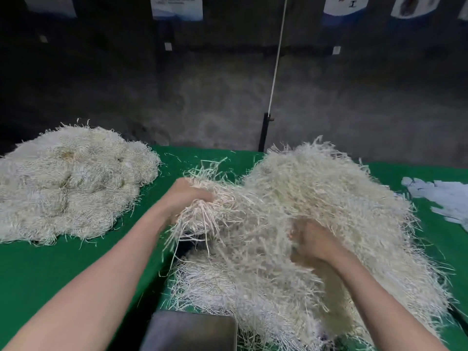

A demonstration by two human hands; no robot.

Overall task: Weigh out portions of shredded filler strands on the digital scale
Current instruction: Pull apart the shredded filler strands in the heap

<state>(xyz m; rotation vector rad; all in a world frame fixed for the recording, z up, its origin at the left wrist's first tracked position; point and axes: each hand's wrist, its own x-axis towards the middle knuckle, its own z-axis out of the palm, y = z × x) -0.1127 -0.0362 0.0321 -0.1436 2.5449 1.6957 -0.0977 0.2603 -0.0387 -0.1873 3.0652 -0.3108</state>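
On the green cloth (50, 269) covering the table, two masses of pale shredded strands. A pile (71, 183) sits far left, flattened, its left side cut by the frame edge. The bigger heap (316, 198) fills centre and right, running from the cloth's far edge down to the near edge. Loose single strands are scattered on the cloth between the two.

Behind the table: a dark, mottled wall. A white cord (277, 57) runs down at a slant to a black post (264, 133) at the far edge. The posters (177, 6) along the top are cut off and unreadable. A pale crumpled sheet (443, 198) lies on the cloth far right, partly out of frame.

Left hand (187, 196): at the heap's left rim, fingers curled tight round a bunch lifted off the cloth, with strands hanging below it. Right hand (314, 244): sunk in the heap's middle, knuckles up, fingers curled into the strands. It is motion-blurred and the fingertips are buried.

A whiter layer of strands (215, 282) lies under the lifted part, with a dark gap above it. A grey slab (192, 330) at the bottom edge is blurred and cut off, with strands lapping its right side. I cannot tell what it is.
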